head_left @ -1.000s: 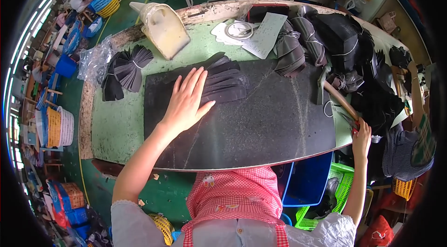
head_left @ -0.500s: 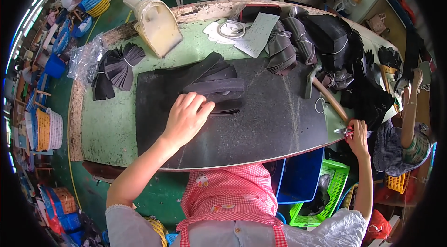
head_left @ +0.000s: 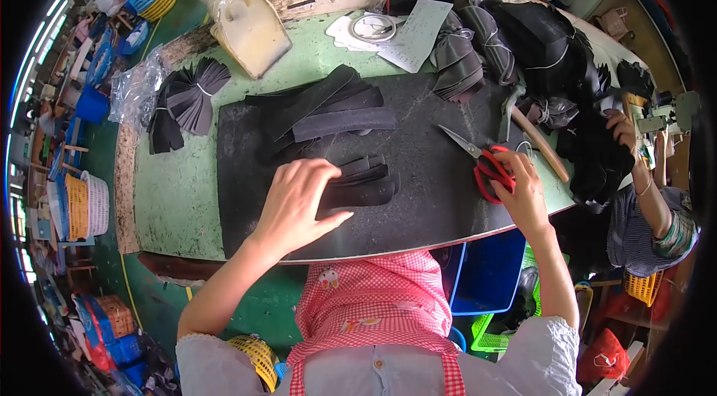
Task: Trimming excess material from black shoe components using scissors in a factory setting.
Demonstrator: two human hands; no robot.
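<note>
My left hand [head_left: 295, 198] is open over the black mat, thumb stretched away from its bent fingers. Beside its fingertips lies a small stack of dark strips [head_left: 366, 185]. My right hand [head_left: 524, 191] has its fingers on the red handles of a pair of scissors [head_left: 485, 164], at the mat's right side. The blades point to the far left. Farther up the black mat [head_left: 441, 209] is a loose pile of longer dark strips [head_left: 328, 114]. A hammer [head_left: 543, 146] with a wooden handle lies just beyond my right hand.
Tied bundles of dark pieces [head_left: 196, 97] sit at the left, with more bundles [head_left: 457, 60] at the far right. A cut-open plastic jug [head_left: 254, 34] and a paper sheet [head_left: 418, 36] stand at the back. A co-worker's hand [head_left: 621, 131] reaches toward black material [head_left: 594, 164]. A blue bin [head_left: 485, 276] is below.
My right hand has brought the scissors from the table's right edge leftward onto the mat. My left hand has opened, and the small strips beside it now lie fanned out and nearer.
</note>
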